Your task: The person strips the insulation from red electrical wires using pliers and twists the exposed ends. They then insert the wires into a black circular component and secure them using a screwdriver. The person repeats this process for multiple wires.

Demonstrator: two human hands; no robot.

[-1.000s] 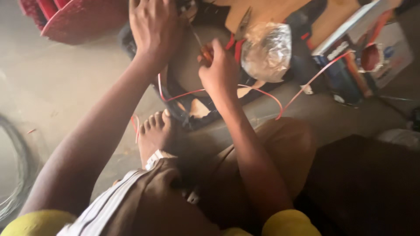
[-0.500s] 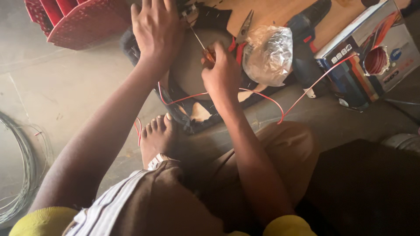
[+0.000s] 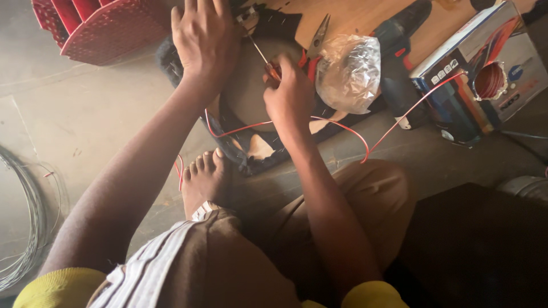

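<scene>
The person sat on the floor, one bare foot (image 3: pixel 206 178) tucked beside the work. The right hand (image 3: pixel 291 94) was closed around the orange handle of a slim metal-shafted screwdriver (image 3: pixel 264 59), whose tip pointed up and left toward the top of a dark, rounded appliance body (image 3: pixel 246 85) lying on the grey concrete floor (image 3: pixel 85 125). The left hand (image 3: pixel 204 37) lay flat, fingers spread and gripping nothing, pressing on the upper left of that body near the screwdriver tip.

A thin red insulated wire (image 3: pixel 348 130) ran from under the right wrist, looped across the floor and rose to a blue and white cardboard box holding a red wire coil (image 3: pixel 485 74) near the upper right.

Risks, as judged: the tip stood close to the left fingers, so a slip off the fastener could stab them. The slack wire lay across the lap area and could snag on the forearm and drag the box. Whether the tip was seated could not be told.

Surroundings: red-handled pliers (image 3: pixel 315 40) and a crumpled clear plastic bag (image 3: pixel 349 71) lay just beside the right hand, a dark cordless drill (image 3: pixel 399 63) beyond on a brown wooden board (image 3: pixel 348 14). A red perforated plastic basket (image 3: pixel 100 25) stood at the upper left, and a coil of grey wire (image 3: pixel 28 228) at the floor's left edge. Light was dim and hazy.
</scene>
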